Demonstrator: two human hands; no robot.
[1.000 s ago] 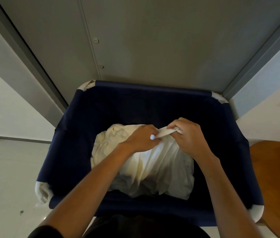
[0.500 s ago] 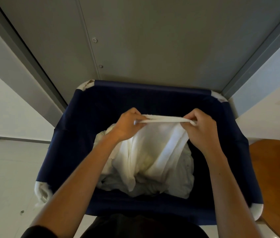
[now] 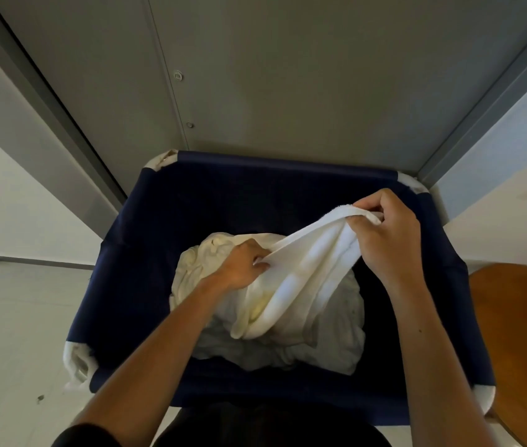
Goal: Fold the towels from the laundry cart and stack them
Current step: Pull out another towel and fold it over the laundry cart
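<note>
A white towel (image 3: 304,272), thick and looped in texture, is drawn out as a bunched, twisted band between two hands above the laundry cart (image 3: 126,285). The right hand (image 3: 388,240) has its fingers and thumb curled tight round the band's upper end, a short tuft of cloth poking out beyond the knuckles. The left hand (image 3: 242,266) pinches the same towel lower down, fingertips clenched on a fold. From the right fingers the cloth slopes down towards the left fingers, then sags below them in a loose creamy loop that touches the heap of towels (image 3: 336,337) lying in the bottom of the cart. That heap is rumpled and off-white, spreading under and behind the left fingers; how many pieces it holds cannot be told. The cart's dark blue fabric walls rise on every side of the hands, and both forearms cross over its near rim. Beyond the fingers stands a grey metal panel (image 3: 288,75) with two round fasteners (image 3: 178,75). Out past the right fingers is a brown wooden surface (image 3: 520,333). Counted: one lifted towel, one heap, one cart with four white corner pads (image 3: 76,359), two hands
</note>
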